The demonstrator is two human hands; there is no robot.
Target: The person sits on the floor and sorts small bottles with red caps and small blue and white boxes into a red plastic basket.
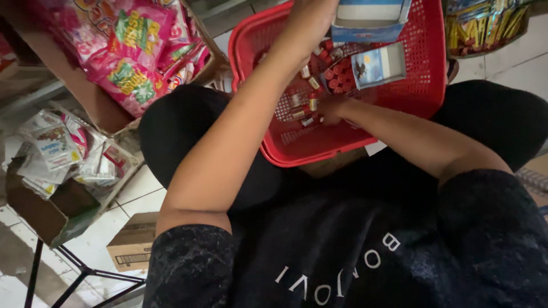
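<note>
A red plastic basket (419,85) rests on my lap. Several small red-capped bottles (337,77) lie loose in it beside a small open blue and white carton (379,65). My left hand (311,17) reaches across the basket to its far rim and grips the end of a larger blue and white box (371,20); the frame's top edge partly cuts off both hand and box. My right hand (333,108) is curled down among the bottles on the basket floor, fingers touching them. Whether it holds one is hidden.
A cardboard box of pink snack packets (134,57) stands at the upper left, and a box of white sachets (57,151) sits below it. A small brown carton (132,242) and black metal legs (80,271) are on the tiled floor. Yellow packets (485,25) lie upper right.
</note>
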